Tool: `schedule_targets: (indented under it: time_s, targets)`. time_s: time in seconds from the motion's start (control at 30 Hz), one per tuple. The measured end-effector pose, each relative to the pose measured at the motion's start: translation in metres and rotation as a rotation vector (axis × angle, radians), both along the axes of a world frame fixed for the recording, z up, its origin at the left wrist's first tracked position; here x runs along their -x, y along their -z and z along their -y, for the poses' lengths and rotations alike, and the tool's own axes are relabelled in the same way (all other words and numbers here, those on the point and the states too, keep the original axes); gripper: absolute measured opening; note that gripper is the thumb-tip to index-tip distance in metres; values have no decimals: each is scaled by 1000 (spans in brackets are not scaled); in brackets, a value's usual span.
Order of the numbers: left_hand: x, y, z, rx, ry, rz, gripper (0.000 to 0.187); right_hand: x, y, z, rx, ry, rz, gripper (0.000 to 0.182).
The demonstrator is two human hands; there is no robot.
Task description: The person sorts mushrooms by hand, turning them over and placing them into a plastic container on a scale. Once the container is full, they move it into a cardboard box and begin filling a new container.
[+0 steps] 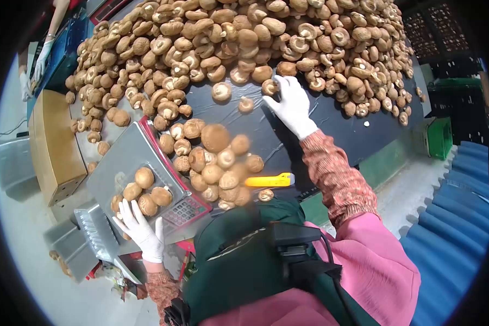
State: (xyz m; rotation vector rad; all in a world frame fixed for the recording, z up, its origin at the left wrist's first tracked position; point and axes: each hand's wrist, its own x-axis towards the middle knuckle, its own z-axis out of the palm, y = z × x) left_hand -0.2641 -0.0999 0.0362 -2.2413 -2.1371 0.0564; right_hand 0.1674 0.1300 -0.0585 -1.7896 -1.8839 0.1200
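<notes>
White-gloved, my right hand (292, 104) lies open beside one mushroom (269, 87) at the near edge of the big pile (244, 38), my left hand (141, 228) open by the tray (126, 157) on the scale (187, 209); better pick one firm mushroom, not several.

4 mushrooms (145, 190) lie on the scale (126, 163).

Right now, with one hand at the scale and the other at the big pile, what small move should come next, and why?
Probably close the right hand on the mushroom at its fingertips and carry it to the scale. That hand lies open at the pile's edge, while the left hand rests by the few mushrooms on the scale's tray.
</notes>
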Motion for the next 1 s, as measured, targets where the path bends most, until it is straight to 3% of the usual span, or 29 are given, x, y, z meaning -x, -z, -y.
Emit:
schedule_targets:
  time_s: [0.1,0.13,0.17,0.23,0.4,0.53,0.63,0.7,0.77,0.8,0.87,0.9,1.0]
  targets:
    - [-4,-14,-2,-93,-14,63,81,0,24,-19,55,8,-38,44]
    - [-1,-14,1,-182,-20,95,80,-6,29,-20,139,14,-100,55]
    - [-9,-24,-1,-261,-32,110,77,-16,34,-19,269,-50,-494,61]
    - [-25,-39,-5,-372,-61,176,74,-17,-4,-5,533,-164,-1536,62]
    - [-67,-45,-26,-448,133,401,69,-14,-46,23,642,-386,-1924,68]
    - [-88,-43,-37,-427,245,548,64,-10,-57,29,633,-415,-1932,68]
    - [-101,-40,-39,-309,244,620,58,-12,-44,33,649,-293,-1440,61]
    - [-108,-34,-39,-251,229,687,57,-9,-24,38,640,-180,-948,50]
    - [-112,-31,-41,-209,262,728,59,-11,11,38,413,-203,-561,49]
    - [-114,-30,-42,-178,244,751,57,-4,-6,39,506,-162,-781,47]
    - [-118,-28,-41,-119,203,794,53,10,-36,38,591,-153,-909,48]
    - [-123,-25,-42,-21,52,1027,52,18,-54,38,633,-148,-975,48]
    - [-149,-25,-56,300,-385,1654,53,48,-105,54,717,-514,-753,57]
